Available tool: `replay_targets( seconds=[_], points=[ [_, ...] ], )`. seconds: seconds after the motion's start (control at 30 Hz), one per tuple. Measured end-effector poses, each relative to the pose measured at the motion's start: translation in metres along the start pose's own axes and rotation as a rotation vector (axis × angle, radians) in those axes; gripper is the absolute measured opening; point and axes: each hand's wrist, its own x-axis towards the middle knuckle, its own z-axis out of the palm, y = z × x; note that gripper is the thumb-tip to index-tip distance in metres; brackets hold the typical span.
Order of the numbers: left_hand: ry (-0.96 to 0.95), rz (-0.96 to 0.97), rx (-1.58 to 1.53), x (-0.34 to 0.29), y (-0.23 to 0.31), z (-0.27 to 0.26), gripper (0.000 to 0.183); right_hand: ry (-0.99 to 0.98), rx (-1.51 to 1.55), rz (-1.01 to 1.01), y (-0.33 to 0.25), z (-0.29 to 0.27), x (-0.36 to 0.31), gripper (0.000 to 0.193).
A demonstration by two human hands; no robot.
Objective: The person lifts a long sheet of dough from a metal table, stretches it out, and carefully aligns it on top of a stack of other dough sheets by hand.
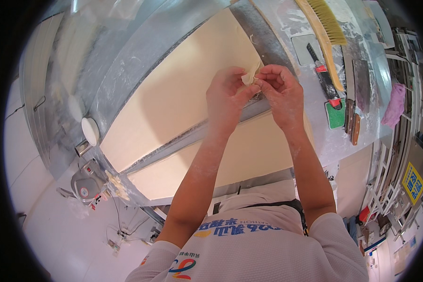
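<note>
Between my two hands, just above the right edge of a large rolled dough sheet (178, 89), is a small thin strip of dough (249, 77). My left hand (224, 96) pinches its left side with thumb and fingers. The fingers of my right hand (283, 91) are curled, and its thumb and fingertips close on the strip's right side. Flour dusts both hands. A second, narrower dough sheet (249, 145) lies nearer to me, partly behind my forearms.
On the right of the metal table (131, 51) lie a wooden-handled brush (329, 28), a red-and-black utility knife (325, 80), a green scouring pad (335, 114), wooden-handled knives (350, 110) and a pink cloth (393, 105). A grey machine (88, 184) stands at the near left corner.
</note>
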Motion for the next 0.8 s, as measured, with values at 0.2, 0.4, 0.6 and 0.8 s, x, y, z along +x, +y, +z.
replay_targets(
  seconds=[0.2, 0.4, 0.6, 0.8],
  points=[
    [0.043, -0.07, -0.149, 0.0, 0.007, 0.0, 0.04, -0.057, -0.04, -0.04, -0.003, 0.002, 0.0, 0.025],
    [0.247, -0.021, -0.042, 0.006, -0.004, -0.018, 0.032, 0.0, -0.019, -0.001, -0.004, 0.006, -0.004, 0.026],
    [0.329, 0.029, -0.307, 0.004, 0.009, -0.035, 0.032, 0.093, -0.027, 0.035, 0.006, -0.003, -0.012, 0.025],
    [0.337, 0.122, -0.253, 0.001, 0.035, -0.044, 0.034, 0.179, -0.374, -0.142, -0.011, 0.001, -0.017, 0.017]
  ],
)
